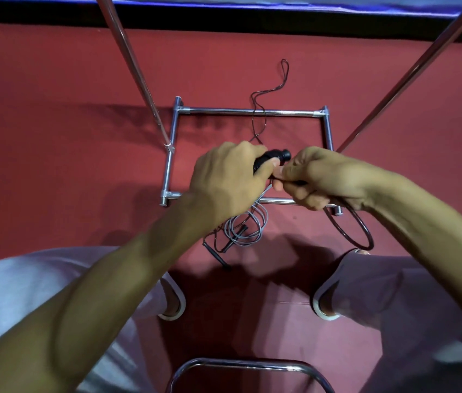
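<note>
R fingertips (280, 175) pinched on black cord (363, 231), hard against L hand (224, 180), which wraps black handle (275, 156). Handle axis lower-L to upper-R, free end just above R hand (320, 177), so R nearer, prob. for threading. Cord loops down-R; grey cable coil (248, 225) on floor below.

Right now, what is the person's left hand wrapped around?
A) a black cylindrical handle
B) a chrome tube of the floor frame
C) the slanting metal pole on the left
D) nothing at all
A: the left hand grips a black cylindrical handle, its end poking out toward the right hand, which holds a black cord; the slanting pole and floor frame lie apart from it.
</note>
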Available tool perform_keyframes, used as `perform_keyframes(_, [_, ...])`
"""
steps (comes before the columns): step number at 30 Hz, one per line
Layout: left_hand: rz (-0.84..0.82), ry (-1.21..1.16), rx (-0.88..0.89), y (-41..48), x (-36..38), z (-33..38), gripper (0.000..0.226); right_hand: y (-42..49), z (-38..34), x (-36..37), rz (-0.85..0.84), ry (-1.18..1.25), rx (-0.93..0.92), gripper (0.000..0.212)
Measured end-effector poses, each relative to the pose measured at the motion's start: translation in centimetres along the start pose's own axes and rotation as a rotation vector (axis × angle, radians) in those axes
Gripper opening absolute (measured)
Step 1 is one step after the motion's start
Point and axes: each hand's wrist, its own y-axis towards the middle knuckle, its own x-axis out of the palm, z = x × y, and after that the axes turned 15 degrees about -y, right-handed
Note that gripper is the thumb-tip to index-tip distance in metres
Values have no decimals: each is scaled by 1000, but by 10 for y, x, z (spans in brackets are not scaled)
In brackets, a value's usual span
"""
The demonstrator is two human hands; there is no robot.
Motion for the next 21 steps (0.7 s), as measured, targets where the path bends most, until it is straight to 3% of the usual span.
perform_keyframes(5, [-241,29,97,-2,-3,-3,24,-5,5,-11,-198,245,171,38])
perform_keyframes(10, [-265,86,84,-2,6,-4,35,-1,9,-11,-253,282,236,32])
perform_keyframes(12, [-264,100,55,0,9,-6,33,1,10,-11,-156,79,175,34])
perform_keyframes(16, [-349,97,-22,-1,6,-8,38,1,9,-15,100,-745,-228,24])
perform_keyframes(21, [-727,-362,-244,4,-18,-17,38,2,13,-18,416,-1086,-501,8])
